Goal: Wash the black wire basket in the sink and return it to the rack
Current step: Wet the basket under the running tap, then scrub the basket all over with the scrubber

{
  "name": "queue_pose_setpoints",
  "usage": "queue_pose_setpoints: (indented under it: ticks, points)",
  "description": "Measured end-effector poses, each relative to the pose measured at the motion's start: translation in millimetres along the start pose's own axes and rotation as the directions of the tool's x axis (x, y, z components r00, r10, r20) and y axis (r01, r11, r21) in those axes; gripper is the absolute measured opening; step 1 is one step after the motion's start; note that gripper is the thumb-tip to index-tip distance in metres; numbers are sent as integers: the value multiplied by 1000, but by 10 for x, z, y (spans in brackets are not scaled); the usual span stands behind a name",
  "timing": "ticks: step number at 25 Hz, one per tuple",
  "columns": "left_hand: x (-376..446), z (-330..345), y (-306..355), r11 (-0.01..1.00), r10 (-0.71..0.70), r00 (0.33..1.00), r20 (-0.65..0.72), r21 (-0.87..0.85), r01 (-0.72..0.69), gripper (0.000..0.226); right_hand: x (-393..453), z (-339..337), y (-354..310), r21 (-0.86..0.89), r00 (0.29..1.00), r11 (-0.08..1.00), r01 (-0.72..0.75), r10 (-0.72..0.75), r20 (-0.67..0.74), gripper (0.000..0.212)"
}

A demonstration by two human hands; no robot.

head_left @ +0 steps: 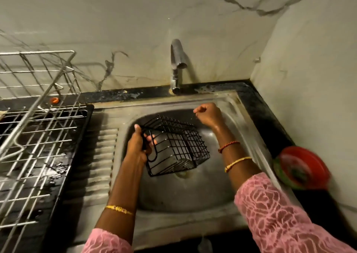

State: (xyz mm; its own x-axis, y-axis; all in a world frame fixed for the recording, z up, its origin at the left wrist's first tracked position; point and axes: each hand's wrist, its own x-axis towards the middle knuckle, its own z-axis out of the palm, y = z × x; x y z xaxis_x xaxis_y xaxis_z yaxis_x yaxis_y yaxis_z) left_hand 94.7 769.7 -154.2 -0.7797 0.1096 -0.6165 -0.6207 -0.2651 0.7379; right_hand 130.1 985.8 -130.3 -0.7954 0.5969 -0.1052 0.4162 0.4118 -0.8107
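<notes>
Left hand (pixel 138 146) grips the basket (pixel 173 148) rim, tilted over the sink (pixel 249 134); right hand (pixel 209 114), fingers curled, holds nothing, just beyond the basket.

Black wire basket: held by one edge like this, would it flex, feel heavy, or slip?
The black wire basket probably stays rigid: its grid looks undistorted though only the left hand grips one edge. Likely light, being open wire. The wet-looking right wrist hints at slippery wires.

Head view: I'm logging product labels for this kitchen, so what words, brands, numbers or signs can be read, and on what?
No text can be read here.
Red and green round container right of the sink: it is motion-blurred, so any print on it is unreadable.
Black wire basket, tap and dish rack: no lettering shows.
</notes>
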Motion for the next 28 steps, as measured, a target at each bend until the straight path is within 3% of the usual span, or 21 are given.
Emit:
queue_pose_setpoints:
  ticks: [3,6,10,12,15,20,23,26,28]
  points:
    - [-111,224,-100,997,22,999,26,78,-24,46,-538,-292,274,14,981,1000,-6,9,-195,12]
    - [-292,468,-152,993,44,999,32,109,-47,42,-967,-728,457,-51,952,997,-56,38,-304,11]
    - [-674,664,-240,973,128,991,43,189,-134,38,-1392,-1492,923,-246,878,930,-273,136,-459,18]
    - [-831,720,-309,961,172,984,49,212,-179,38,-1476,-1780,1175,-351,871,837,-420,262,-416,27]
    - [-960,791,-407,943,216,974,73,244,-228,38,-1441,-1838,1309,-431,888,776,-460,392,-242,42]
    - [-1059,809,-451,935,254,967,33,246,-255,38,-1406,-1773,1340,-386,892,809,-443,358,-275,49]
    - [-1080,766,-450,942,250,968,-29,240,-237,38,-1336,-1846,1308,-299,913,878,-373,291,-285,32]
    - [-1080,738,-498,945,243,968,-67,244,-220,38,-1322,-1727,1339,-388,946,863,-323,290,-142,39]
    - [-1081,702,-541,946,237,967,-90,248,-209,39,-1340,-1725,1371,-370,957,883,-289,257,-133,37]
